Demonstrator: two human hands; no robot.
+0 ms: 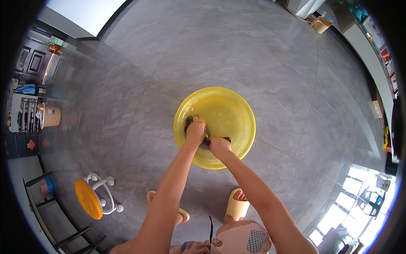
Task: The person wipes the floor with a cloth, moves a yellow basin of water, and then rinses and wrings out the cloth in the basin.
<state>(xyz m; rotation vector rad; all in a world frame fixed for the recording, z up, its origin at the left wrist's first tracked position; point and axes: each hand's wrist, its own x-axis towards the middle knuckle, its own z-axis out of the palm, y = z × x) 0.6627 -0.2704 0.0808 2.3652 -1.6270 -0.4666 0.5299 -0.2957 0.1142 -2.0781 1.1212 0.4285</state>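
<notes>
A round yellow plastic basin with water in it stands on the grey floor before me. Inside it, at the left, my left hand grips a dark wet cloth, a bunched part of which shows beyond my knuckles. Lower and a little to the right, my right hand is closed on another part of the same dark cloth. One dark end sticks out past the right fingers. The cloth's full shape is hidden by both hands.
My feet in pale yellow slippers are just below the basin. To the left are an orange-seated stool on white casters and a beige bin. A beige bucket sits far right, by a long white cabinet.
</notes>
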